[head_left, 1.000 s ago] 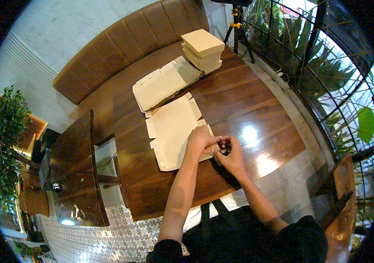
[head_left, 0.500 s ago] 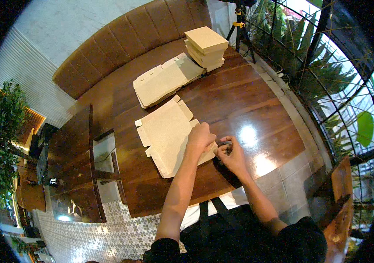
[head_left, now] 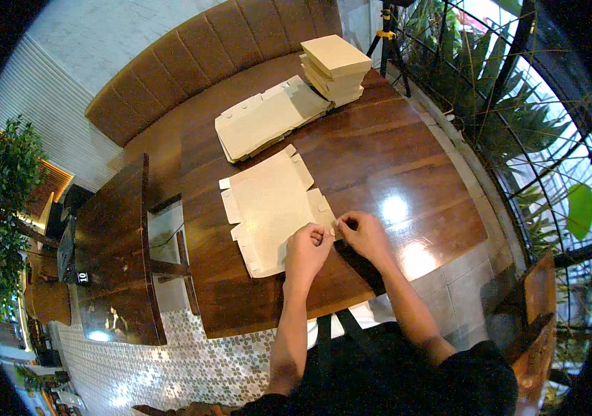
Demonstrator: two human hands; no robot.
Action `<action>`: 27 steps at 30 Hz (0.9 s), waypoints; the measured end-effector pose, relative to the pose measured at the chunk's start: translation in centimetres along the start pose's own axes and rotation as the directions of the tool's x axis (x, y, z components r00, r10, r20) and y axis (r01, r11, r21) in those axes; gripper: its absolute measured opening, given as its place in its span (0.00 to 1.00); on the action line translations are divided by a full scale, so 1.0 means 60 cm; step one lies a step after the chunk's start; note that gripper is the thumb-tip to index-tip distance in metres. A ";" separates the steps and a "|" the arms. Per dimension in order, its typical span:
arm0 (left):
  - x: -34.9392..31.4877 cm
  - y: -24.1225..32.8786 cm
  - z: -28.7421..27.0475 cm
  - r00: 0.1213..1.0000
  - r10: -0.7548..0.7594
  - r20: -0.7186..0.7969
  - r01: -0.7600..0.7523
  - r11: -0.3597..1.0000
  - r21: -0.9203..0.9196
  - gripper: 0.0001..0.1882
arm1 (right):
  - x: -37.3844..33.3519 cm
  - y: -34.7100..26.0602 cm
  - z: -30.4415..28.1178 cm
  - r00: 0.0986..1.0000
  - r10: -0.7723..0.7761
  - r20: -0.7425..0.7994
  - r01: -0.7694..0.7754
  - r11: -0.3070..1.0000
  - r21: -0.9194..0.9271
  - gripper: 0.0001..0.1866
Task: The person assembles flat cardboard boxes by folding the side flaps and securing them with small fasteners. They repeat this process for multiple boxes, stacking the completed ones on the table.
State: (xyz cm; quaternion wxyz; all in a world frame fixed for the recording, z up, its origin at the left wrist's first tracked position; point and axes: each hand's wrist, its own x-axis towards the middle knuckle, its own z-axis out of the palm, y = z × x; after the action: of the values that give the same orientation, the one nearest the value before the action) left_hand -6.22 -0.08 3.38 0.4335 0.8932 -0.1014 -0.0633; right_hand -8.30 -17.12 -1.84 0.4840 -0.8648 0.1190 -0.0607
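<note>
Since half a second ago, the left hand [head_left: 308, 251] has drawn back toward the person, baring more of the right-hand flap of the flat cardboard sheet [head_left: 268, 208], while the right hand [head_left: 363, 236] remains by the sheet's near right corner. The hands are close together there, fingers curled, with the fingertips of both at the corner; whether either one actually clamps the card, I cannot tell. The sheet lies unfolded on the dark wooden surface [head_left: 400, 166] in front of the person, slotted flaps along its sides and a round cut mark on the right-hand flap. Beyond it lies a pile of flat cardboard blanks [head_left: 268, 121], and just past its right end stands a stack of cardboard boxes [head_left: 337, 59]. The cardboard faces turned up look plain brown. Legible marking shows on a small black sign [head_left: 82, 278] with white characters, at the neighbouring wooden table [head_left: 119, 256] to the left. A tripod [head_left: 384, 35] with a yellow fitting stands beyond the boxes, near a brown padded bench [head_left: 212, 62].
</note>
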 end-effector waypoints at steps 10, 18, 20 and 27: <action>-0.031 -0.045 -0.010 0.983 -0.168 -0.070 0.130 0.918 -0.375 0.15 | -0.022 -0.021 0.012 0.988 0.032 0.153 -0.084 0.936 0.341 0.11; -0.027 -0.075 -0.004 0.971 -0.226 0.076 0.234 0.842 -0.486 0.16 | -0.030 -0.017 0.028 0.972 0.131 0.197 -0.227 0.752 0.619 0.20; -0.028 -0.082 -0.007 0.965 -0.234 0.121 0.263 0.817 -0.513 0.16 | -0.030 -0.017 0.030 0.970 0.146 0.196 -0.239 0.732 0.637 0.20; -0.024 -0.084 -0.015 0.943 -0.267 0.197 0.332 0.764 -0.554 0.19 | -0.034 -0.020 0.030 0.978 0.098 0.183 -0.198 0.711 0.674 0.19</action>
State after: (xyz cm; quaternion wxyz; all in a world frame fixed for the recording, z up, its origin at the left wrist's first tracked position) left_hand -6.81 4.02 0.00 0.6627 0.7183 0.0438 -0.2071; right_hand -9.69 -14.47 -1.74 0.7805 -0.6127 0.1240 -0.0033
